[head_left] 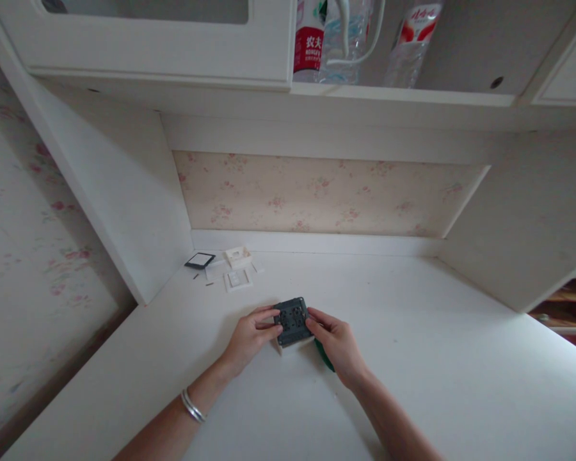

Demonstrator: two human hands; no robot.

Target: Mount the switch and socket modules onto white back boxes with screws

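A dark grey wall socket [294, 321] sits over a white mounting box [295, 346] on the table in front of me. My left hand [249, 336] grips its left edge, with the thumb on the front face and the fingers along the side. On the opposite edge my right hand [338, 342] pinches it, thumb on the face. A green object [324, 356], perhaps a tool handle, lies partly hidden under my right hand. Whether the socket sits flush in the box is hard to make out.
At the back left lie a black-edged cover plate [200, 259], a white box [239, 257], a white frame [237, 280] and two small dark screw-like pieces [210, 283]. Plastic bottles [413, 45] stand in the cabinet [173, 77] overhead. Side panels [110, 186] close in the desk.
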